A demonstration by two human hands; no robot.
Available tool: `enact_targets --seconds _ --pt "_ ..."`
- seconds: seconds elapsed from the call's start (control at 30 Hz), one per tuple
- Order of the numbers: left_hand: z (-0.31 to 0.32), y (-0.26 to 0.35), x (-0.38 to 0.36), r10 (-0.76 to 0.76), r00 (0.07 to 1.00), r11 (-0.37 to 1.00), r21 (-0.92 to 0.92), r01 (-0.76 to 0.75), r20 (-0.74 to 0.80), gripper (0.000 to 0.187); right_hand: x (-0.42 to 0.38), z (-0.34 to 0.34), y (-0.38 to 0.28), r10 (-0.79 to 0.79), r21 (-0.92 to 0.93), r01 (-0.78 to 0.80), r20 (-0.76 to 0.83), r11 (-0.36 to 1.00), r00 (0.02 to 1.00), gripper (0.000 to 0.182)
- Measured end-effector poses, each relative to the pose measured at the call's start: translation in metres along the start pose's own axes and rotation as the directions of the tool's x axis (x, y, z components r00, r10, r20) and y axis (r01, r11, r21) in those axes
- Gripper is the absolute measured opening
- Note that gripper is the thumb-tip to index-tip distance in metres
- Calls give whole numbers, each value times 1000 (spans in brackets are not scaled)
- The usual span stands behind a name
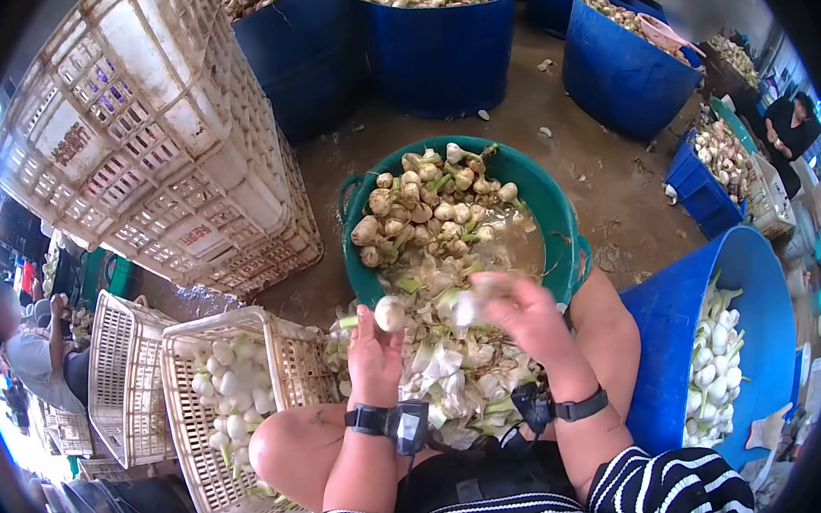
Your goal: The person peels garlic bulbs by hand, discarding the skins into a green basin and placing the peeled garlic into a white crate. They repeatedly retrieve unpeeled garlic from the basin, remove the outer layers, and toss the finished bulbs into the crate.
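Observation:
My left hand (376, 364) is closed round a pale garlic bulb (390, 314), whose green stem sticks out to the left. To its right, my right hand (532, 322) is smeared by motion, its fingers bent about a whitish blurred thing (466, 308) that I cannot make out. Both hands are above a heap of garlic skins and leaves (445, 362) between my knees. Just beyond them stands a green tub (551, 212) with brownish unpeeled garlic bulbs (416, 200) and some murky water.
A white plastic crate (189, 439) of peeled garlic stands at my left, below tall stacked crates (179, 158). At my right a tilted blue tub (762, 310) holds peeled bulbs. Full blue barrels (440, 52) line the back. Other people (35, 350) sit at the far left and right.

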State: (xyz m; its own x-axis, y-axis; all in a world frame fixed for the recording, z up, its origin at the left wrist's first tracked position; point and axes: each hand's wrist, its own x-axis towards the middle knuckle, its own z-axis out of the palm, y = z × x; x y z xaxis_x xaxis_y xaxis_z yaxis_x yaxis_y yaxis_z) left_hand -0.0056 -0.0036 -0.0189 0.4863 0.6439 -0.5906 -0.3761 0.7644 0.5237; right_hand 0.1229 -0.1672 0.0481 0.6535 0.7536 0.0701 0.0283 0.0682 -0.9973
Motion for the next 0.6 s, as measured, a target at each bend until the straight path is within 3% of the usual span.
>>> enact_targets --seconds 0.03,0.07,0.1,0.13,0.17,0.2,0.23,0.3,0.33,0.4,0.43,0.47,0.5,0.53,0.57,0.6 --pt "4 -1 -3 -3 1000 1000 1 3 2 22 4 3 4 0 -2 0 -3 1000 1000 30" --pt "8 -4 -6 63 997 991 113 -68 48 20 8 12 12 -229 -379 233 55 896 972 28" --pt "12 -7 -9 124 987 965 220 -144 104 19 14 21 20 -405 -677 421 195 604 893 26" --pt "21 -7 -18 127 983 954 254 -157 132 16 18 30 27 -406 -681 418 191 601 894 26" --pt "23 -8 -19 124 983 954 256 -155 135 16 20 42 34 -185 -311 207 99 927 978 21" --pt "23 -7 -19 81 987 966 231 -112 140 16 20 49 38 64 140 -81 121 987 991 17" --pt "22 -6 -19 42 989 976 206 -71 144 16 18 53 38 64 144 -82 123 986 990 17" --pt "16 -4 -16 -19 994 987 160 2 105 15 13 61 35 93 172 -86 -36 981 995 12" --pt "12 -3 -11 -84 994 991 107 76 74 15 6 65 24 -27 251 47 -82 967 996 12" --pt "-5 1 1 -268 960 958 -85 275 86 21 -3 60 -2 -142 346 272 -356 898 924 9" --pt "-7 3 2 -263 962 959 -93 269 77 21 -4 46 -10 -219 169 314 -422 934 880 7" --pt "-6 5 3 -253 967 961 -113 254 24 20 2 28 -11 -317 -120 293 -362 949 877 13" --pt "-5 6 4 -245 969 962 -129 240 -23 20 5 13 -11 -399 -403 270 -280 875 873 20" --pt "-1 5 2 -241 970 963 -133 234 -35 24 9 5 10 -395 -641 274 -49 717 918 28" --pt "4 3 -2 -247 969 961 -132 242 -24 24 15 -4 37 -312 -816 309 168 488 935 37" --pt "10 1 -8 -185 983 982 29 185 -17 26 17 -2 52 -313 -825 301 160 478 936 37"
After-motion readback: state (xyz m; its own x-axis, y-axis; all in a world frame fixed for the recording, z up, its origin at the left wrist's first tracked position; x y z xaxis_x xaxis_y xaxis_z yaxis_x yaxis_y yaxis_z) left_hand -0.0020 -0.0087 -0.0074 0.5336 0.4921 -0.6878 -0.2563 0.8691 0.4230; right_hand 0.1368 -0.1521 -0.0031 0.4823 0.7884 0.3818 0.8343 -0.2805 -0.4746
